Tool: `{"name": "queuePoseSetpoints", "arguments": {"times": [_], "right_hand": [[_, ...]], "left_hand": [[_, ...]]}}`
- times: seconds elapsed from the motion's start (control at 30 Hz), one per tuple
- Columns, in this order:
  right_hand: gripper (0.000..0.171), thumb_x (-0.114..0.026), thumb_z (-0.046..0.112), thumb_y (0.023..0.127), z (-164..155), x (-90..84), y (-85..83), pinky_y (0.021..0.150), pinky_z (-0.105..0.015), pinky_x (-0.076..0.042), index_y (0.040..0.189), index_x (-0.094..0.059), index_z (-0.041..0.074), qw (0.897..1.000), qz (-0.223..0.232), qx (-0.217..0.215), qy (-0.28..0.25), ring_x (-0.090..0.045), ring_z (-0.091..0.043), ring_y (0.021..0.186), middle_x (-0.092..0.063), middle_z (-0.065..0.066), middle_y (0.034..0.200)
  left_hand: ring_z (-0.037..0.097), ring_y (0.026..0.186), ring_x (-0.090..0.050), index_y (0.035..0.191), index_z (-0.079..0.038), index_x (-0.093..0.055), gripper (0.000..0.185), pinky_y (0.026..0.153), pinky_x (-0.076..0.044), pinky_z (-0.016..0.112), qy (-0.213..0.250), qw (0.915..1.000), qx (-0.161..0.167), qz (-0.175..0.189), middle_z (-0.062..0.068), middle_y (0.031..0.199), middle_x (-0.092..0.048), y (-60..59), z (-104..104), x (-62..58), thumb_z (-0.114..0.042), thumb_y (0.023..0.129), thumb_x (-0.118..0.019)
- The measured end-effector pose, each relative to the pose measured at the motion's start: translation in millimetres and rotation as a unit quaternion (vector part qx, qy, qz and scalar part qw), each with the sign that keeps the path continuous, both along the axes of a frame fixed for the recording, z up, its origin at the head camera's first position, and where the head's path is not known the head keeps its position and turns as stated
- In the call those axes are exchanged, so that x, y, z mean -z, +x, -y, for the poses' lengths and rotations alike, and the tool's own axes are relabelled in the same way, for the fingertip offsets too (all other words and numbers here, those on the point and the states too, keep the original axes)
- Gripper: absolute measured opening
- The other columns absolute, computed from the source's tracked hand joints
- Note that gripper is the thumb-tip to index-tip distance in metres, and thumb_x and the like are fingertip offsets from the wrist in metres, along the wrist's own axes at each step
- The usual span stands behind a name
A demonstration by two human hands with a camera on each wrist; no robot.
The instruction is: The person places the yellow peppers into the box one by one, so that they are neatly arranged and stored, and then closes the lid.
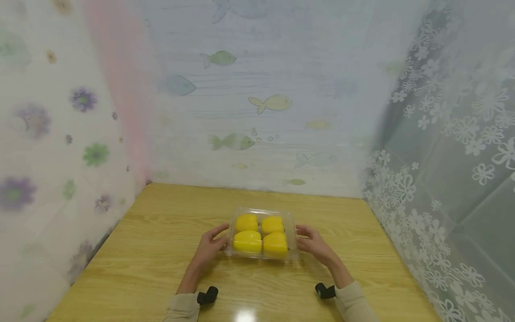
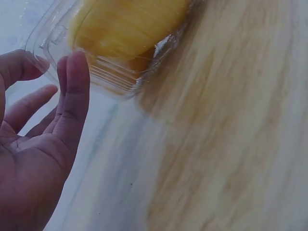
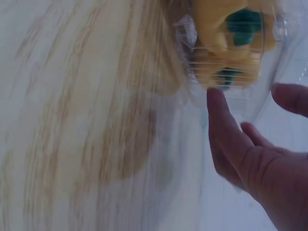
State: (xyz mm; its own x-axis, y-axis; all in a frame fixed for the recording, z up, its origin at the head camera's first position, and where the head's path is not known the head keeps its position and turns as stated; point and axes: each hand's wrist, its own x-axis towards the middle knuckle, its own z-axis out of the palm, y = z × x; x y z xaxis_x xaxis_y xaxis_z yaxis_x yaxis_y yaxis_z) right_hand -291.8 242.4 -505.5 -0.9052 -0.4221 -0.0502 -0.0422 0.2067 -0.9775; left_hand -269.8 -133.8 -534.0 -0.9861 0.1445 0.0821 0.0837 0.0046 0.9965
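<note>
On the worktop (image 1: 161, 232): one clear plastic box (image 1: 262, 234), four yellow peppers inside, lying between the hands; left hand (image 1: 210, 248) and right hand (image 1: 314, 244) flank it, fingers relaxed, gripping nothing.

Wooden surface (image 1: 161, 232), light grain, glare spot at near edge. Enclosed on three sides by plastic curtains: left curtain (image 1: 48, 134) with purple and green flowers, back curtain (image 1: 257, 112) printed with fish and bubbles, right curtain (image 1: 450, 170) translucent with white flowers.
</note>
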Motion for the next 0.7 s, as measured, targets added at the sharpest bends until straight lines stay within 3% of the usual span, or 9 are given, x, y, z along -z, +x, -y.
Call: {"name": "queuePoseSetpoints", "arguments": {"times": [0.13, 0.33, 0.53, 0.7], "right_hand": [[0.061, -0.047, 0.015, 0.109, -6, -2.5, 3.6, 0.095, -0.041, -0.055, 0.156, -0.020, -0.011, 0.998, 0.022, -0.055, 0.003, -0.055, -0.044, 0.127, -0.036, -0.041, 0.149], [0.065, -0.046, 0.019, 0.109, -14, -7.8, 10.3, 0.094, -0.045, -0.056, 0.158, -0.015, -0.010, 0.995, 0.051, -0.079, 0.024, -0.058, -0.036, 0.120, -0.042, -0.039, 0.143], [0.067, -0.046, 0.018, 0.109, -18, -11.9, 15.9, 0.087, -0.047, -0.059, 0.158, -0.010, -0.010, 0.992, 0.072, -0.105, 0.016, -0.066, -0.034, 0.106, -0.056, -0.035, 0.127], [0.071, -0.049, 0.018, 0.108, -21, -14.5, 17.3, 0.079, -0.042, -0.060, 0.159, -0.008, -0.009, 0.989, 0.078, -0.123, 0.020, -0.068, -0.031, 0.097, -0.065, -0.026, 0.114]], "left_hand": [[0.029, 0.119, -0.064, 0.151, -0.003, -0.046, 0.053, 0.086, -0.057, 0.028, -0.017, 0.9997, 0.019, 0.005, 0.023, 0.153, -0.046, 0.7, 2, -1.9, -0.011, 0.102, -0.061], [0.032, 0.119, -0.064, 0.159, -0.003, -0.030, 0.065, 0.086, -0.058, 0.032, -0.040, 0.9944, 0.098, -0.001, 0.031, 0.149, -0.044, 3.0, 11, -4.4, -0.015, 0.103, -0.060], [0.030, 0.106, -0.066, 0.162, -0.002, -0.019, 0.073, 0.091, -0.058, 0.038, -0.068, 0.9843, 0.161, 0.026, 0.032, 0.143, -0.048, 6.1, 23, -3.8, -0.020, 0.104, -0.059], [0.031, 0.098, -0.067, 0.162, 0.000, -0.016, 0.072, 0.090, -0.057, 0.042, -0.067, 0.9778, 0.196, 0.034, 0.027, 0.126, -0.063, 5.9, 26, -5.2, -0.022, 0.106, -0.056]]}}
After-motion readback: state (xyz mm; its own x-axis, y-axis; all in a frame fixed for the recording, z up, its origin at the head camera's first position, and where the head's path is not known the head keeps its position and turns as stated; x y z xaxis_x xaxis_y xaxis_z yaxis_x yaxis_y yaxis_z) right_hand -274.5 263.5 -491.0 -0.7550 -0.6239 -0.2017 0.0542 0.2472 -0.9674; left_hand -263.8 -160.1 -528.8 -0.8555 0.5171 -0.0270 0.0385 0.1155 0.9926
